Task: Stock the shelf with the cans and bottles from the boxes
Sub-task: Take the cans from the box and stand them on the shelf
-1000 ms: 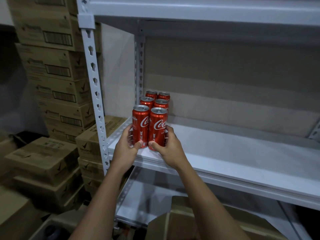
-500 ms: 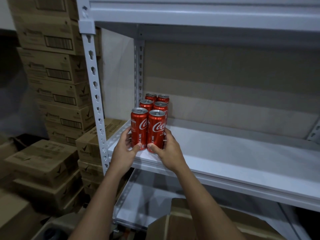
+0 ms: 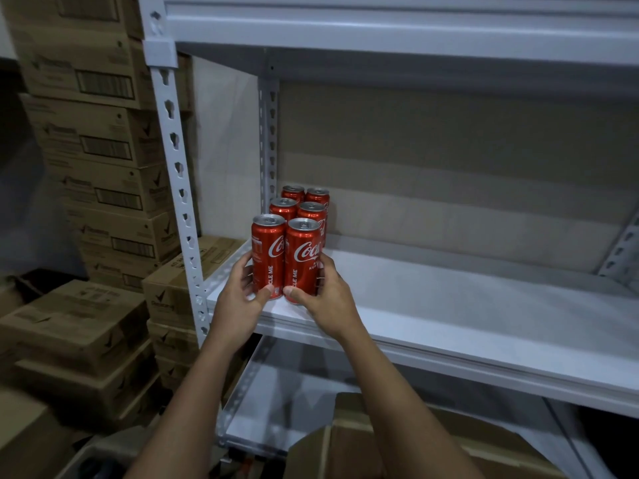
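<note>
Red cans gripped at the shelf's left front corner.
Two front cans, the left can (image 3: 268, 257) and the right can (image 3: 302, 259), stood upright and touching on the white shelf (image 3: 449, 305), just in front of four more cans (image 3: 304, 207) set in two rows behind them. Each of the hands was clamped on one: the left hand (image 3: 242, 302) curled round the left can, the right hand (image 3: 325, 299) round the right. Brown cardboard boxes (image 3: 103, 174) were stacked left of the shelf's upright post (image 3: 179, 188), and an open box (image 3: 345, 440) sat below.
</note>
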